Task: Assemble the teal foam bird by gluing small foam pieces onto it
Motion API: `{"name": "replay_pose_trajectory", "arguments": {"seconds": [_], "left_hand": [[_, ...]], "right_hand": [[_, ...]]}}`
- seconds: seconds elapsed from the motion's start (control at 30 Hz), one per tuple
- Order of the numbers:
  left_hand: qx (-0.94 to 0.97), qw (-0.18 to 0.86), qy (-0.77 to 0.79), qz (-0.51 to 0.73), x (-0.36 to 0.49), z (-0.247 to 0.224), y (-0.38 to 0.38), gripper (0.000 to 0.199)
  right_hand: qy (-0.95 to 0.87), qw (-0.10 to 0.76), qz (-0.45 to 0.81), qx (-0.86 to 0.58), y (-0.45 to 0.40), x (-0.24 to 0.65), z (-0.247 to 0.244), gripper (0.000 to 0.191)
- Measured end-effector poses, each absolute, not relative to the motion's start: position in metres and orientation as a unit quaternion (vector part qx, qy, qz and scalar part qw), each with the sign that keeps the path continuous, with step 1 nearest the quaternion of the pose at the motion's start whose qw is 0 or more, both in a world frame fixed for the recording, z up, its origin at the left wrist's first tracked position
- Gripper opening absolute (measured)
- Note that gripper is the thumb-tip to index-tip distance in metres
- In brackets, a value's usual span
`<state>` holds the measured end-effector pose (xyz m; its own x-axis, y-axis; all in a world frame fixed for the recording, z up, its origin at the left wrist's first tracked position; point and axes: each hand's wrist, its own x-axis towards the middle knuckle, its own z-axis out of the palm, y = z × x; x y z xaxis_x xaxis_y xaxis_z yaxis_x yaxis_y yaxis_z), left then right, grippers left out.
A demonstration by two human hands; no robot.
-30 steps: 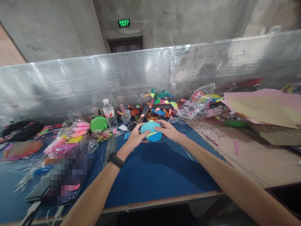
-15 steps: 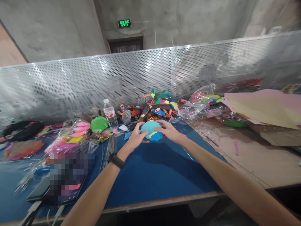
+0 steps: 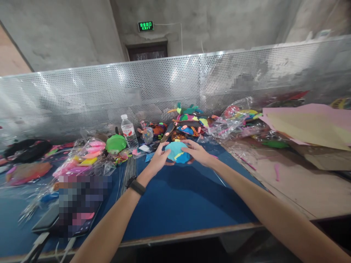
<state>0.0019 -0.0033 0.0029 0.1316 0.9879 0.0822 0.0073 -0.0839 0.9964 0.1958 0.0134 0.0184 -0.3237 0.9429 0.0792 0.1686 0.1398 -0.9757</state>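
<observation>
A rounded light-blue clay piece (image 3: pixel 177 149), darker blue along its lower part and with a small yellow strip, is held up over the blue tabletop (image 3: pixel 175 208). My left hand (image 3: pixel 159 156) grips its left side, thumb on the face and fingers around the edge and beneath. On the opposite side my right hand (image 3: pixel 197 153) grips it, with the thumb pressed on its front and fingers along the top edge. The fingertips behind the piece are hidden. Just beyond it lies a heap of colourful clay figures (image 3: pixel 188 122).
Left of my hands are a water bottle (image 3: pixel 129 132), a green clay lump (image 3: pixel 116 143), bagged clay (image 3: pixel 91 153), a bundle of thin wires (image 3: pixel 128 171) and a power bank (image 3: pixel 46 219) with cables. Pink and yellow sheets (image 3: pixel 309 122) lie right. A perforated metal panel (image 3: pixel 164 87) stands behind.
The clay piece has tilted slightly between my hands, and its lower edge looks a little different. My right thumb has shifted slightly on it. Both hands keep their grip.
</observation>
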Motion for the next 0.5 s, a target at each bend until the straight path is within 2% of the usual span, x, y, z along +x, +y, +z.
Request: {"name": "replay_pose_trajectory", "arguments": {"seconds": [0.2,0.37,0.5], "left_hand": [[0.564,0.502,0.444,0.482,0.0041,0.0085,-0.0088,0.05],[0.57,0.496,0.446,0.48,0.0033,0.0073,-0.0072,0.047],[0.549,0.485,0.457,0.505,0.0032,0.0052,-0.0042,0.046]], "right_hand": [[-0.655,0.382,0.495,-0.425,0.014,0.1974,0.0185,0.042],[-0.666,0.375,0.489,-0.419,0.0136,0.1973,0.0188,0.044],[-0.666,0.371,0.502,-0.408,0.0154,0.1975,0.0171,0.053]]}}
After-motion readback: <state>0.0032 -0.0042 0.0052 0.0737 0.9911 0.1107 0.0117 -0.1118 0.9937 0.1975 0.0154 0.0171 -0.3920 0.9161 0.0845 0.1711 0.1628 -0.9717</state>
